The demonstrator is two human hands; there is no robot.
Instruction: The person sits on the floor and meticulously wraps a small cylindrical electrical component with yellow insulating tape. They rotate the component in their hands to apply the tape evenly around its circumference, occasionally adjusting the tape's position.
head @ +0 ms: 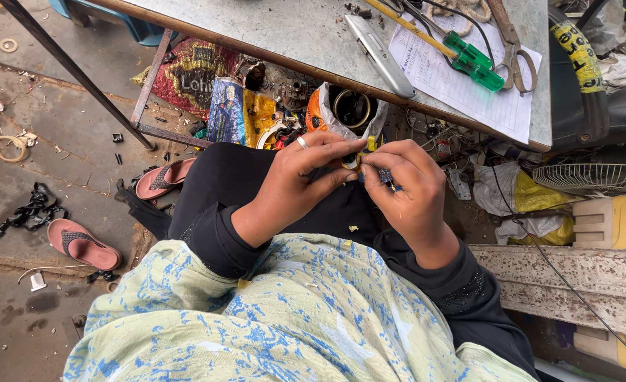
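We work over our lap, just below the centre of the frame, with both hands pinched on one small part (361, 160). It looks like a little piece with yellow and dark bits, perhaps wire ends, but it is too small and too covered to tell more.

Our left hand (300, 180), with a ring on one finger, is nearly closed, thumb and fingertips gripping the part from the left side. Our right hand (405, 185) is curled just as tightly and nips the same part from the right, so the fingertips of the two hands touch or almost touch around it. The part sits between the two thumbs, held up clear of the dark trousers below.

To do this well, we judge that one hand should stay the steady holder while the other does the fine pulling or twisting, with short, small movements at the fingertips only. Keeping the part low over the lap means it lands on cloth if it slips.

Above the hands, in the upper middle, is the edge of the worktop (270, 35), carrying a grey knife (380, 53), a green-handled screwdriver (472, 58) and a sheet of paper (468, 88). Two pink sandals (83, 244) lie on the floor at the left.
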